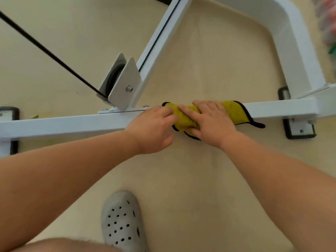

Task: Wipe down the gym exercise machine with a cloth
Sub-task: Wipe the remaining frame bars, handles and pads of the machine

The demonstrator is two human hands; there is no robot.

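even, soft daylight, faint shadows; wide-angle bending at the edges, slight blur, top right corner smeared.

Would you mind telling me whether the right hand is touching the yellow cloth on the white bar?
Touching. The head view shows the right hand lying flat on top of the yellow cloth, pressing it onto the white bar.
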